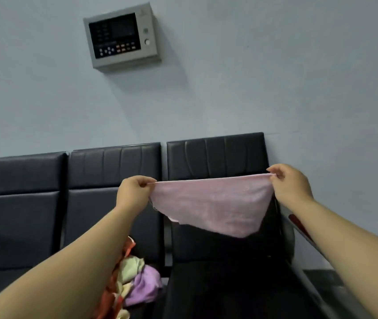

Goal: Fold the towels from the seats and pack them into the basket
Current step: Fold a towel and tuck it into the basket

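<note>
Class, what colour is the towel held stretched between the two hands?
Pale pink; the towel shows best in the head view.

The left grip (134, 194) and right grip (291, 183) are bare hands, both forearms likewise bare along their visible length.

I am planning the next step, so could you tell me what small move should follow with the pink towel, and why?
Probably bring the hands together so the two held corners meet, halving the pink towel. The left hand and right hand each pinch a top corner, and it hangs spread wide in the air in front of the seats.
</note>
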### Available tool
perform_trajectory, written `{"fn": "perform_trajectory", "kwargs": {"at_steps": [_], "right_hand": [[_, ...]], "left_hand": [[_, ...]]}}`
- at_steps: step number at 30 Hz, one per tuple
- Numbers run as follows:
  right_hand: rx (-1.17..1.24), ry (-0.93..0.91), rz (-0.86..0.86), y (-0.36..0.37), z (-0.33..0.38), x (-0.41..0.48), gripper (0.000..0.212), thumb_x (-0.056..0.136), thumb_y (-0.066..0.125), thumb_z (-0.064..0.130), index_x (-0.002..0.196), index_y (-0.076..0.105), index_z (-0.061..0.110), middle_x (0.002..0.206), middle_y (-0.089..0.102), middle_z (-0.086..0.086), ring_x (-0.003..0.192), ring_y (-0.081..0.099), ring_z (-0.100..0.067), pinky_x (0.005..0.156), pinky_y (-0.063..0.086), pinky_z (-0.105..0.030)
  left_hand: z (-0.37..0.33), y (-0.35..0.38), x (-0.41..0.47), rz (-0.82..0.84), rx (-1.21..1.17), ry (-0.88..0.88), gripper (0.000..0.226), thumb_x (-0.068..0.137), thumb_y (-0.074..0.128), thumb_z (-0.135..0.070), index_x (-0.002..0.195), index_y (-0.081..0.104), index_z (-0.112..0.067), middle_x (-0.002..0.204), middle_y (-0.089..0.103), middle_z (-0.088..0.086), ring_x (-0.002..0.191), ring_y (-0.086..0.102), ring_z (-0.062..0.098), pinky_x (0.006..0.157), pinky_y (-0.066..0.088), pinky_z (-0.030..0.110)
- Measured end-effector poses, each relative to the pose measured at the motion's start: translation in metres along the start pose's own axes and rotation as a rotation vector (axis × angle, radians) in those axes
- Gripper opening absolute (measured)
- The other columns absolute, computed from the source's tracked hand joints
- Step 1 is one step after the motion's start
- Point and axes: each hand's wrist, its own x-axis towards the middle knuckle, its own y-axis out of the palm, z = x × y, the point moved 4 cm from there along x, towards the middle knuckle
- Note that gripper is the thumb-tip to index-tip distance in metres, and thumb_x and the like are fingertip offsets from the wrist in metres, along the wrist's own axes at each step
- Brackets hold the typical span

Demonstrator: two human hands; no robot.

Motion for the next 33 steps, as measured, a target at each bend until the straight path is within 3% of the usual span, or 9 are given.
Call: {"fn": "perform_trajectory", "kwargs": {"at_steps": [5,8,10,15,21,23,27,31,33], "right_hand": [[-0.005,0.022,0.058,-0.018,-0.018,-0.039,0.021,0.096,0.062,0.008,0.093,0.069,0.027,0.093,0.068,0.008,0.090,0.062,-0.017,0.082,0.043,-0.027],[-0.094,0.120,0.205,-0.012,-0.052,-0.074,0.023,0.094,0.063,0.011,0.086,0.069,0.031,0.093,0.073,0.009,0.090,0.066,-0.018,0.082,0.052,-0.032],[-0.074,0.180,0.241,-0.013,-0.062,-0.085,0.021,0.093,0.063,0.012,0.088,0.071,0.031,0.093,0.073,0.010,0.091,0.068,-0.017,0.084,0.056,-0.034],[-0.010,0.196,0.194,-0.017,-0.040,-0.069,0.018,0.095,0.062,0.012,0.100,0.072,0.026,0.096,0.069,0.008,0.087,0.063,-0.011,0.070,0.046,-0.025],[-0.059,0.259,0.248,0.005,-0.046,-0.064,0.017,0.096,0.065,0.012,0.102,0.073,0.026,0.104,0.071,0.004,0.093,0.065,-0.017,0.076,0.051,-0.029],[-0.012,0.257,0.209,0.006,-0.040,-0.060,0.018,0.098,0.062,0.011,0.104,0.073,0.024,0.104,0.070,0.003,0.095,0.064,-0.019,0.079,0.050,-0.030],[0.151,0.203,0.066,-0.002,-0.022,-0.052,0.017,0.098,0.059,0.012,0.103,0.071,0.023,0.102,0.070,0.005,0.096,0.065,-0.019,0.081,0.048,-0.030],[0.178,0.200,0.101,-0.008,-0.028,-0.065,0.021,0.101,0.054,0.013,0.105,0.071,0.023,0.104,0.070,0.007,0.098,0.063,-0.017,0.087,0.051,-0.033],[0.146,0.221,0.194,-0.007,-0.047,-0.083,0.022,0.099,0.055,0.011,0.102,0.073,0.023,0.102,0.072,0.006,0.097,0.065,-0.018,0.090,0.053,-0.036]], "left_hand": [[0.009,0.006,-0.030,0.039,-0.008,0.008,0.030,0.088,0.071,-0.011,0.079,0.073,-0.039,0.078,0.071,-0.022,0.081,0.065,-0.004,0.067,0.043,0.011],[0.044,0.017,-0.067,0.140,0.028,-0.037,0.025,0.087,0.074,-0.010,0.080,0.076,-0.034,0.082,0.075,-0.014,0.080,0.068,0.003,0.075,0.054,0.022],[0.057,0.020,-0.081,0.186,0.056,-0.068,0.023,0.086,0.076,-0.010,0.078,0.077,-0.032,0.080,0.076,-0.010,0.073,0.068,0.007,0.071,0.054,0.024],[0.049,0.018,-0.071,0.143,0.007,-0.154,0.018,0.089,0.073,-0.014,0.083,0.078,-0.030,0.089,0.076,-0.006,0.083,0.070,0.016,0.067,0.053,0.024],[0.054,0.025,-0.069,0.101,-0.062,-0.277,0.019,0.094,0.068,-0.011,0.084,0.075,-0.026,0.092,0.073,0.000,0.082,0.068,0.024,0.059,0.052,0.024],[0.055,0.025,-0.062,0.066,-0.122,-0.283,0.021,0.094,0.067,-0.010,0.084,0.075,-0.027,0.094,0.073,0.001,0.084,0.068,0.024,0.061,0.053,0.024],[0.045,0.017,-0.049,-0.015,-0.295,-0.232,0.013,0.094,0.068,-0.013,0.093,0.077,-0.022,0.093,0.075,-0.002,0.079,0.066,0.014,0.050,0.050,0.016],[0.058,0.018,-0.057,0.068,-0.389,-0.235,0.013,0.092,0.071,-0.011,0.091,0.080,-0.020,0.090,0.077,0.002,0.083,0.067,0.019,0.074,0.058,0.033],[0.077,0.023,-0.075,0.147,-0.437,-0.307,0.014,0.092,0.069,-0.004,0.088,0.079,-0.014,0.086,0.075,0.008,0.080,0.065,0.023,0.071,0.058,0.038]]}}
